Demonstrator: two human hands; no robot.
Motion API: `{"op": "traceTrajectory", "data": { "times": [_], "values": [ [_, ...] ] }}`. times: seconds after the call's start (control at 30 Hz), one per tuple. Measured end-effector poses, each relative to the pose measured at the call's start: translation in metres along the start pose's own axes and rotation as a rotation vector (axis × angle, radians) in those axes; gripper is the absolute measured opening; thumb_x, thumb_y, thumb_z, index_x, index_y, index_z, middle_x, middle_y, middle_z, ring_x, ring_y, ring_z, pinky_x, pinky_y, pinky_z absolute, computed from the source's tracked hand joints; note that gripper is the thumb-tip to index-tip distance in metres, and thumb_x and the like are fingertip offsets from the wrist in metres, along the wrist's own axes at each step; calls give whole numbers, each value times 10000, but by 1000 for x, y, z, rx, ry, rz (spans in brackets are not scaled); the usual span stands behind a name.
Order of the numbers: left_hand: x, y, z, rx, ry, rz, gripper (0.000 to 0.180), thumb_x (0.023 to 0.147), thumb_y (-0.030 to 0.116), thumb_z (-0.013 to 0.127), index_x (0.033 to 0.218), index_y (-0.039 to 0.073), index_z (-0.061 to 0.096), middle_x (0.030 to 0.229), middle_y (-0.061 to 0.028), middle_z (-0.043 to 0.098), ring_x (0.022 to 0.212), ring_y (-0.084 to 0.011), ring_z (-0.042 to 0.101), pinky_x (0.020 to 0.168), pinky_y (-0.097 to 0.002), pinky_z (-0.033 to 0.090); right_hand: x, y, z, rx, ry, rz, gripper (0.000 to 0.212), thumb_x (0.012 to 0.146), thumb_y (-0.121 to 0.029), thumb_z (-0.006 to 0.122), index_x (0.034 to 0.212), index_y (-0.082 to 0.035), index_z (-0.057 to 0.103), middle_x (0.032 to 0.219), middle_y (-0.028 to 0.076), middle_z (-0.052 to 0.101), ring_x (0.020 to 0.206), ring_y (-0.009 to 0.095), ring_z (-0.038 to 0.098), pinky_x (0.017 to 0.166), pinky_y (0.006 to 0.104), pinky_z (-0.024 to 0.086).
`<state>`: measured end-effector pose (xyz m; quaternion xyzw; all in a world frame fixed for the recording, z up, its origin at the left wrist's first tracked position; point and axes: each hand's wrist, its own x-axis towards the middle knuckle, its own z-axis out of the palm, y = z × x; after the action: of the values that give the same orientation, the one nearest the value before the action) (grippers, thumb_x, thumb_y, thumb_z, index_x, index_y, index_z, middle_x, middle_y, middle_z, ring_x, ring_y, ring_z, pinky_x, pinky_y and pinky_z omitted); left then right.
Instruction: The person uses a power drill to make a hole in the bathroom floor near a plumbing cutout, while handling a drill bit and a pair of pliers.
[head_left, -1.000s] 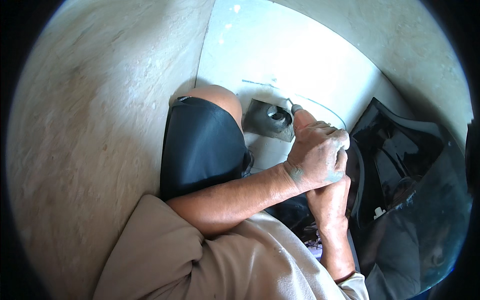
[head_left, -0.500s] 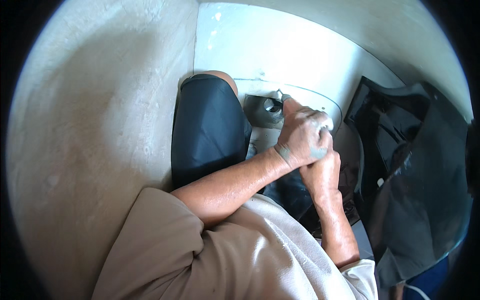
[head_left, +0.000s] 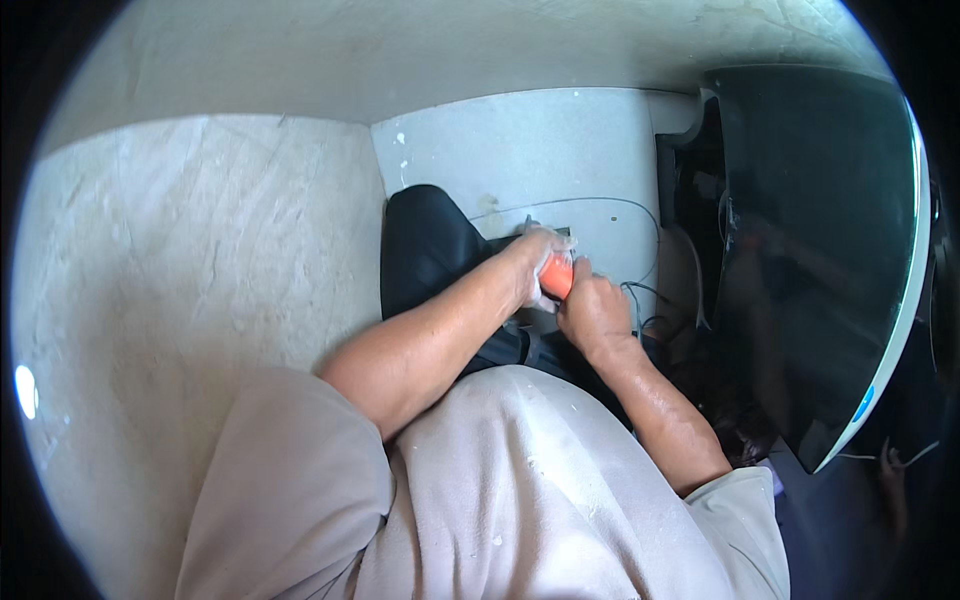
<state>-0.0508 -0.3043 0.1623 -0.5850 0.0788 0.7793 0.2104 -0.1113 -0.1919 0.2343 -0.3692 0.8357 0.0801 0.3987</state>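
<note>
Head view: both hands meet at one spot, just ahead of the torso. Left hand [head_left: 538, 262] is closed around a small orange object [head_left: 556, 277], with a bit of white cloth or wrap [head_left: 541, 291] bunched under the fingers. Right hand [head_left: 592, 312] sits just right of and slightly nearer the body than the left, fingers curled, its fingertips touching the orange object's near-right end. Can't tell whether the right hand actually grips it or only steadies it.

Key relation: the orange object lies between the two hands, mostly covered by the left. What shows reads as a short piece, long axis roughly up-left to down-right, but too little is exposed to be sure. Left hand is the holding one; right hand is in contact from the right side.

Beyond the hands: pale grey panel [head_left: 530, 150] with thin wires [head_left: 640, 290] running just right of the right hand. Dark knee [head_left: 425, 250] immediately left of the left forearm. Dark curved glossy sheet [head_left: 810, 260] well to the right.
</note>
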Motion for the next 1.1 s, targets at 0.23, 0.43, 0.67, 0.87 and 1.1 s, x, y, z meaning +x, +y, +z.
{"op": "traceTrajectory", "data": {
  "times": [0.23,0.43,0.67,0.87,1.1],
  "values": [
    [34,-13,-18,-10,-155,-29,167,899,167,723,1020,137,612,906,-56,646,858,-250,648,803,-549,531,0,5,12,53,-55,51,537,757,-130,840,1190,-4,549,974,222,724,884,417,747,805,495,611],
    [40,-21,-19,-168,-195,-13,251,883,127,736,1100,116,610,1020,-73,645,958,-269,654,899,-511,530,2,8,6,76,-82,63,529,734,-131,854,1157,-11,560,984,211,713,895,405,747,797,483,617],
    [42,-8,-18,-236,-260,2,178,897,54,675,1041,78,573,970,-74,610,893,-256,629,827,-479,543,12,8,-5,81,-47,72,514,700,-135,872,1104,2,586,922,216,726,842,412,745,777,486,615],
    [48,-1,-21,-323,-361,39,95,937,77,576,1025,55,605,947,-102,656,897,-268,676,846,-424,578,27,3,-21,17,-82,76,471,735,-142,846,1114,4,607,910,214,738,847,396,756,774,477,620],
    [40,-3,-18,-363,-310,28,101,887,53,648,962,86,588,917,-72,616,867,-247,648,843,-426,565,25,-2,-26,4,-97,67,372,756,-108,801,1060,7,621,925,224,736,855,392,765,774,474,629]
  ]
}}
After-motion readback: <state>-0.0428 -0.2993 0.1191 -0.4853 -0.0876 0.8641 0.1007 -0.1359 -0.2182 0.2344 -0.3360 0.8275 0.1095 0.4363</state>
